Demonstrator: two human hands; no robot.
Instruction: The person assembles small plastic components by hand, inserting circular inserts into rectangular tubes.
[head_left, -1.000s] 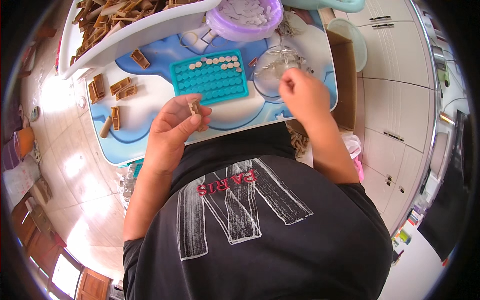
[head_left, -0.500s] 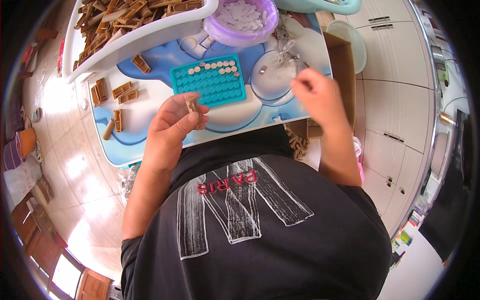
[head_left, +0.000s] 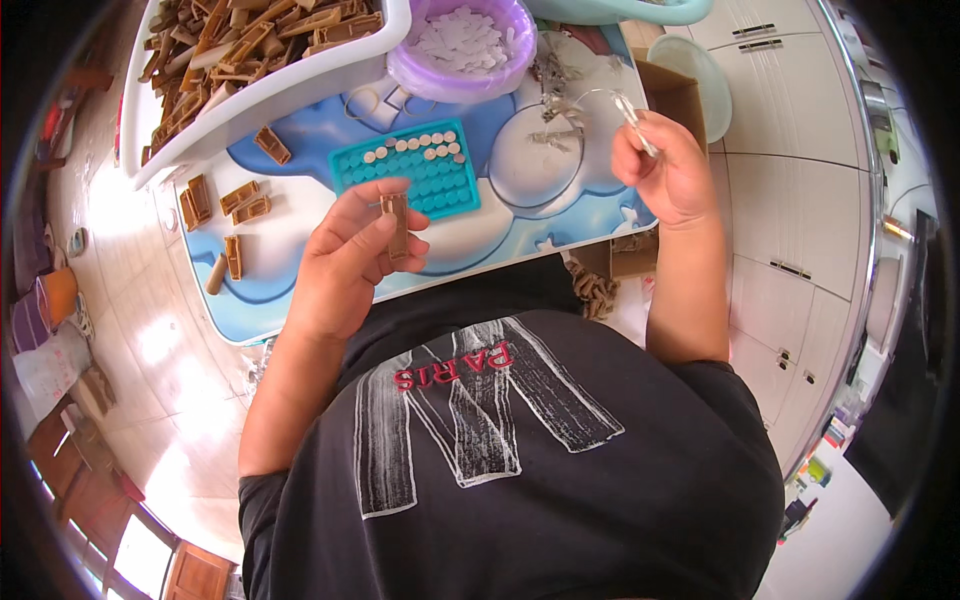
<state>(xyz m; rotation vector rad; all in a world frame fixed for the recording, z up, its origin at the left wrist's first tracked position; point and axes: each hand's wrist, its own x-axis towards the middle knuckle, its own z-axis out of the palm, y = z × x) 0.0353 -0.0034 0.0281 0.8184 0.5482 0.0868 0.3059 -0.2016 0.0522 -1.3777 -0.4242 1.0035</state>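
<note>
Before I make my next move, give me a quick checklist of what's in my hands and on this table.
1. Left hand gripping the hollow brown casing: ok.
2. Right hand holding the thin silvery strand: ok, pinched and raised above the table.
3. That strand free of the silvery tangle: cannot tell; a thin loop runs back toward it.
4. Teal tray fully in view: not ok; the left hand hides its near left corner.
5. White discs filling every row of the tray: not ok; they sit in the far rows only.
</note>
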